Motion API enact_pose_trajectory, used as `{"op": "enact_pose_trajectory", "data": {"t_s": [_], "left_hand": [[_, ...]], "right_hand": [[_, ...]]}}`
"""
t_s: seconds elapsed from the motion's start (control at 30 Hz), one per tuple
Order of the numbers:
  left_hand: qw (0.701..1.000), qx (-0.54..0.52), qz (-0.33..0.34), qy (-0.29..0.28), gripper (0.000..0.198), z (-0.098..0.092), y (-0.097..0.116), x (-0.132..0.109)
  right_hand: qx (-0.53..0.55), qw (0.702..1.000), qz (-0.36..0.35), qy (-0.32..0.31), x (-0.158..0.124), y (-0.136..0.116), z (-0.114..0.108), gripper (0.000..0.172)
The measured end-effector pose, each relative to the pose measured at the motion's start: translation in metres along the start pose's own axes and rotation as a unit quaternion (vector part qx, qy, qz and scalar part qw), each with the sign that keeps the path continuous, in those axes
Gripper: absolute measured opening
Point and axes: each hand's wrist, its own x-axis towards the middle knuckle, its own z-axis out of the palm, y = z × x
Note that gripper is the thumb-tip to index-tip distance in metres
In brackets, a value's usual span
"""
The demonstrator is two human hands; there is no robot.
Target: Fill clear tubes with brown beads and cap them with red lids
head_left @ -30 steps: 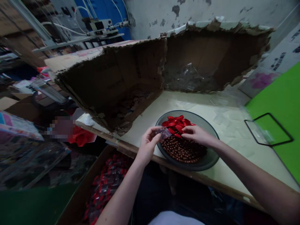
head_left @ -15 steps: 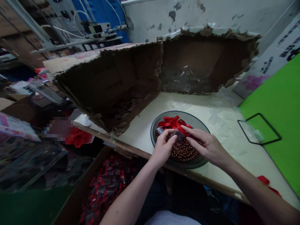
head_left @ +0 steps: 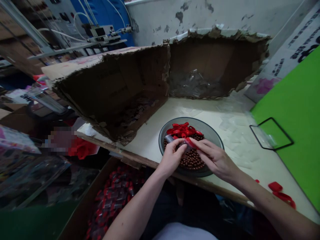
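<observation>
Over a grey basin [head_left: 218, 138], my left hand [head_left: 172, 156] is closed round a small clear plastic container [head_left: 184, 144], partly hidden by the fingers. My right hand [head_left: 215, 157] pinches a red plastic cap [head_left: 190, 143] against the container's right end; whether it is seated there I cannot tell. Another clear tube-like piece [head_left: 169, 138] shows just beyond my left fingers. Inside the basin lie red plastic pieces [head_left: 180, 128] at the back and many shiny brown beads [head_left: 192, 160] below my hands.
Left of my legs, a carton [head_left: 82, 200] holds many red-capped clear containers [head_left: 117, 193]. Torn cardboard boxes [head_left: 140, 76] stand behind the basin, one with clear plastic parts [head_left: 196, 80]. Red pieces [head_left: 276, 186] lie at the right, beside a green panel [head_left: 297, 110].
My right hand has come slightly left and its fingers have closed in on the red cap against the container. The whole view has shifted a little.
</observation>
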Motion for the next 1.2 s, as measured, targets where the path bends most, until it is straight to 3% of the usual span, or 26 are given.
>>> {"op": "enact_pose_trajectory", "data": {"t_s": [0.17, 0.33, 0.4, 0.5, 0.57, 0.67, 0.93, 1.03, 1.13, 1.2], "left_hand": [[0.993, -0.105, -0.037, -0.031, 0.031, 0.008, -0.004, 0.002], [0.993, -0.068, -0.061, -0.077, 0.033, 0.011, 0.000, -0.003], [0.989, -0.051, -0.076, -0.118, 0.032, 0.013, 0.001, -0.006], [0.985, -0.028, -0.079, -0.152, 0.032, 0.018, -0.001, -0.007], [0.991, 0.001, -0.060, -0.122, 0.041, 0.024, -0.003, -0.007], [0.996, 0.072, -0.016, -0.043, 0.053, 0.030, -0.004, -0.007], [0.985, 0.170, 0.021, -0.004, 0.052, 0.034, 0.001, -0.009], [0.987, 0.159, 0.012, -0.022, 0.052, 0.034, 0.003, -0.003], [0.991, 0.134, 0.009, -0.015, 0.052, 0.023, 0.009, -0.004], [0.991, 0.124, 0.014, 0.046, 0.052, -0.002, 0.012, -0.013]], "right_hand": [[0.073, 0.995, 0.038, 0.048, 0.010, -0.003, -0.002, 0.033], [0.150, 0.972, 0.129, 0.125, 0.036, 0.001, -0.006, 0.033], [0.229, 0.959, 0.140, 0.094, 0.047, 0.000, -0.005, 0.036], [0.363, 0.921, 0.137, -0.015, 0.060, -0.004, 0.001, 0.043], [0.414, 0.897, 0.148, -0.049, 0.063, -0.007, 0.006, 0.046], [0.450, 0.877, 0.163, -0.036, 0.061, -0.012, 0.012, 0.047], [0.382, 0.896, 0.144, 0.174, 0.049, -0.024, 0.011, 0.038], [0.399, 0.877, 0.175, 0.205, 0.052, -0.021, 0.010, 0.039], [0.480, 0.828, 0.213, 0.199, 0.061, -0.009, 0.008, 0.041], [0.469, 0.832, 0.234, 0.180, 0.067, 0.005, 0.008, 0.038]]}}
